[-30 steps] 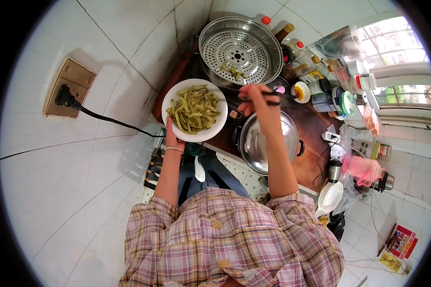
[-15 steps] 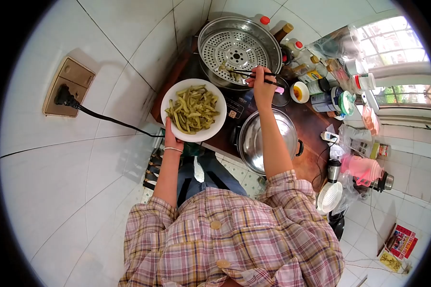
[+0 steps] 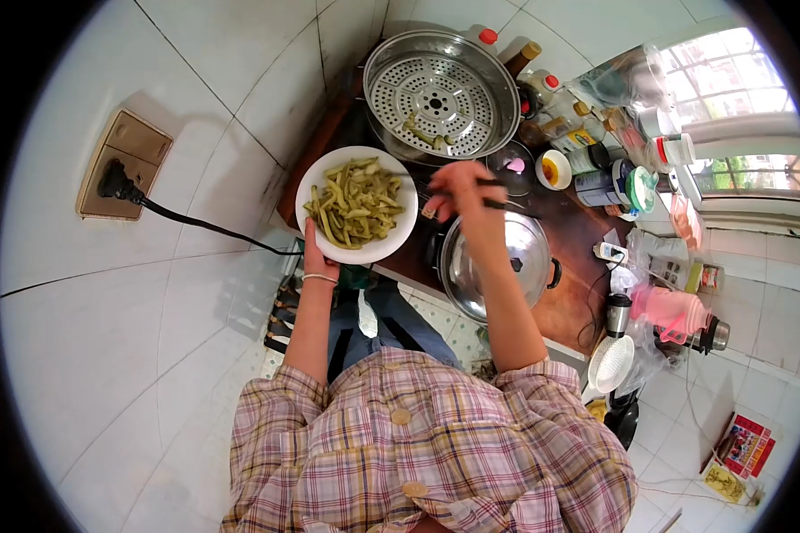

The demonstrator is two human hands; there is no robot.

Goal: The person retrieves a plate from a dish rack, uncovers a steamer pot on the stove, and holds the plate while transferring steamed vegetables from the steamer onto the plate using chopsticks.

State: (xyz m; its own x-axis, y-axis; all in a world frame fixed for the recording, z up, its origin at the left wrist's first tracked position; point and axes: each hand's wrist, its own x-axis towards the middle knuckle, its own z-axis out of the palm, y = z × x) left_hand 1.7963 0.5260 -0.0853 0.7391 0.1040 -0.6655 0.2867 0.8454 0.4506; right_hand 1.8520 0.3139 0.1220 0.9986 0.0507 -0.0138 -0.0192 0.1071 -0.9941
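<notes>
My left hand [image 3: 318, 254] holds a white plate [image 3: 401, 238] by its lower rim. Green cooked strips [image 3: 356, 206], likely a vegetable, are heaped on the plate. To the right of the plate, my right hand [image 3: 465, 189] grips dark chopsticks [image 3: 507, 207], whose tips point toward the heap. Above both hands stands a metal steamer [image 3: 467, 82] with a perforated bottom. A few strips [image 3: 425, 131] lie on its lower part.
A lidded metal pot [image 3: 524, 253] stands below my right hand. A small bowl [image 3: 554, 170], bottles and jars [image 3: 588, 160] line the right side of the counter. A black cord [image 3: 213, 229] runs from a wall socket [image 3: 124, 164] on the left.
My right hand has moved down and left with the chopsticks, away from the steamer and toward the plate. Fewer strips lie in the steamer. My left hand stays nearly in place.
</notes>
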